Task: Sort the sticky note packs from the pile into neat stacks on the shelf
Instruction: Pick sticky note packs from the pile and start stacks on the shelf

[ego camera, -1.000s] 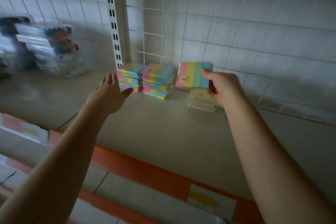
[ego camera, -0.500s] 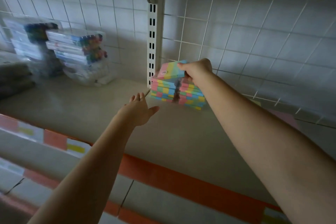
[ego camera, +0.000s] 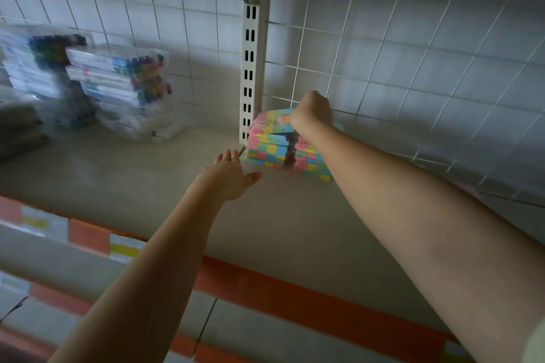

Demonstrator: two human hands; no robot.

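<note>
Beige shelf: two pastel striped sticky-note stacks formed; right hand fingers grip another pack above them; left hand open, empty.

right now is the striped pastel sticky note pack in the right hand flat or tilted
Tilted: the striped pastel sticky note pack, pinched by the right hand, slopes above the left stack.

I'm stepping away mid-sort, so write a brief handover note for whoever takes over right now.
Right hand grips a sticky note pack on top of the left stack, beside the slotted upright.
Left hand is open in front of the stacks, holding nothing.
Done: two stacks side by side at the back of the shelf; right stack partly hidden by the arm.
Left: release and square this pack. The pile is out of view.
</note>
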